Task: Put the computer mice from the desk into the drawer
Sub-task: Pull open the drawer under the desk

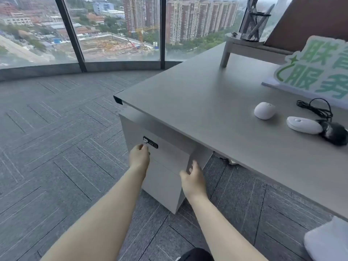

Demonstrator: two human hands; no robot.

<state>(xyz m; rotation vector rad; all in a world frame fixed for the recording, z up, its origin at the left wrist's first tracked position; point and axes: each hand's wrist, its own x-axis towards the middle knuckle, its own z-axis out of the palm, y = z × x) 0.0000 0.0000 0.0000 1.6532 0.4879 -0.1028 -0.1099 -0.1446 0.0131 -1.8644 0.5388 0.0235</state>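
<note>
Three mice lie on the grey desk (197, 102) at the right: a round white mouse (264, 110), a flat white mouse (303, 125), and a black mouse (334, 133) with a coiled black cable (318, 108). Under the desk's near-left corner stands a grey drawer cabinet (169, 162) with a black lock panel (150, 142). My left hand (139, 157) rests at the top drawer's left edge, just below the lock. My right hand (193, 178) curls its fingers around the top drawer front's right edge. The drawer looks closed or barely ajar.
A green-lettered white sign (316, 66) stands at the desk's back right. A grey monitor riser (243, 46) carries a mesh pen cup (253, 26). Grey carpet (66, 138) extends left to the windows. A white cushion (327, 242) sits at lower right.
</note>
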